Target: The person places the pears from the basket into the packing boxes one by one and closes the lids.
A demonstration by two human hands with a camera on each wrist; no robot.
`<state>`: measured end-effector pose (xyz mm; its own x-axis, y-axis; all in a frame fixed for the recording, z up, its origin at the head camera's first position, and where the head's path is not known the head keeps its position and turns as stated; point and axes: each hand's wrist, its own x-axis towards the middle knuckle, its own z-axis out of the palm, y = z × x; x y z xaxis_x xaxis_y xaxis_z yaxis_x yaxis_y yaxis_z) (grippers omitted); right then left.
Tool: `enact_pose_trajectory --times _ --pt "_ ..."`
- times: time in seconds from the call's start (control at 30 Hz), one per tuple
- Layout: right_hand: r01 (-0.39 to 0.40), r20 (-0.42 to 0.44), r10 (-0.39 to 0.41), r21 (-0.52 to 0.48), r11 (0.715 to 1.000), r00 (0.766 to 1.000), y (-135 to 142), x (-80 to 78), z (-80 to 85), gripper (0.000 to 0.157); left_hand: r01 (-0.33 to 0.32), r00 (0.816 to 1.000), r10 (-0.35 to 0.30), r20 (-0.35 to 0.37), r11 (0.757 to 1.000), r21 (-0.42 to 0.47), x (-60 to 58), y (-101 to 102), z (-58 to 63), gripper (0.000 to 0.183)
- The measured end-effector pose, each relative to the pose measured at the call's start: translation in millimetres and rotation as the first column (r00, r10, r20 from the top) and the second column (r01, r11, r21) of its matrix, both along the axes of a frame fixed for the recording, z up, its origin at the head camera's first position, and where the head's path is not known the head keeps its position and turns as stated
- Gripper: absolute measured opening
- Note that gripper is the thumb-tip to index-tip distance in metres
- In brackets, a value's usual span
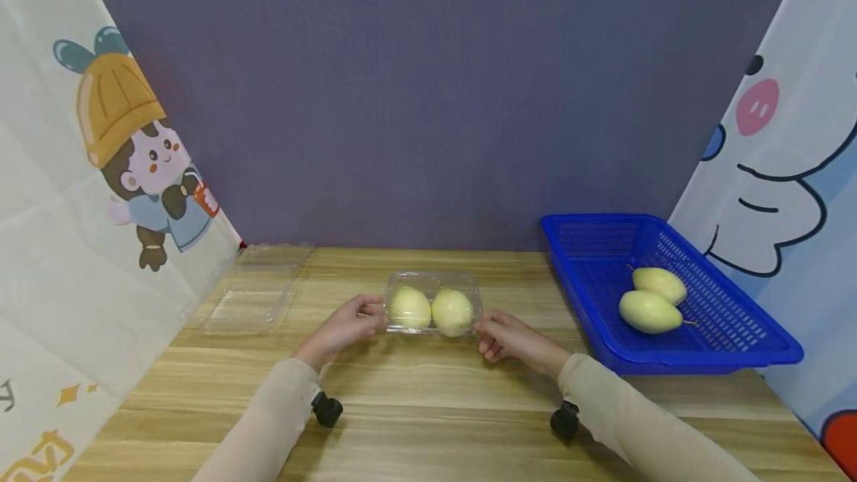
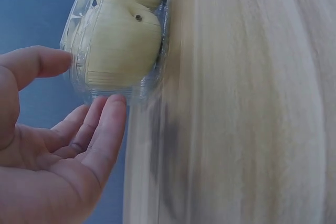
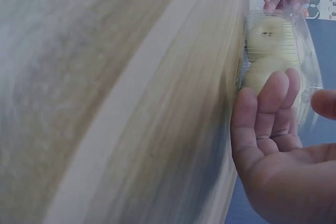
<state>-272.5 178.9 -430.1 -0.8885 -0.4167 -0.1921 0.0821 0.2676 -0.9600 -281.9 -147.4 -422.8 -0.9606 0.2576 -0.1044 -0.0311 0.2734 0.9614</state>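
Observation:
A clear plastic fruit box [image 1: 434, 281] sits mid-table with its lid down over two pale yellow-green pears [image 1: 411, 309] side by side. My left hand [image 1: 350, 327] holds its left end; in the left wrist view the thumb [image 2: 50, 61] meets the rim and the fingertips [image 2: 116, 100] touch the end wall. At the opposite end, my right hand [image 1: 512, 337] grips the near corner. The right wrist view shows its fingers [image 3: 273, 93] bent against the box, with the thumb [image 3: 324, 103] close to the rim.
A blue plastic basket [image 1: 576, 303] with two more pears [image 1: 651, 311] stands at the right of the wooden table [image 1: 428, 422]. Another clear plastic box [image 1: 251, 303] lies opened out at the left back. A dark panel [image 1: 428, 110] rises behind, with printed cloths [image 1: 53, 244] along the sides.

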Motion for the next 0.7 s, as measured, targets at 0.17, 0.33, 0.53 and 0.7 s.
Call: enact_pose_trajectory --times 0.17,0.33,0.53,0.7 --pt "0.054 -0.073 -0.05 0.049 0.997 0.996 0 3.6 2.6 0.04 -0.014 0.999 0.011 -0.051 0.998 -0.06 -0.7 -1 1.5 0.064" --pt "0.13 -0.173 -0.103 0.151 0.98 0.98 1 3.6 5.1 0.062 -0.007 0.994 -0.008 -0.108 0.991 -0.135 -0.7 -1 5.9 0.064" --pt "0.195 -0.317 -0.11 0.251 0.948 0.942 1 2.6 9.9 0.061 -0.001 0.988 -0.029 -0.154 0.981 -0.196 -0.2 0 11.3 0.069" --pt "0.192 -0.374 -0.105 0.204 0.96 0.921 -1 0.4 13.6 0.056 0.002 0.977 -0.056 -0.207 0.968 -0.251 -0.2 5 14.5 0.078"
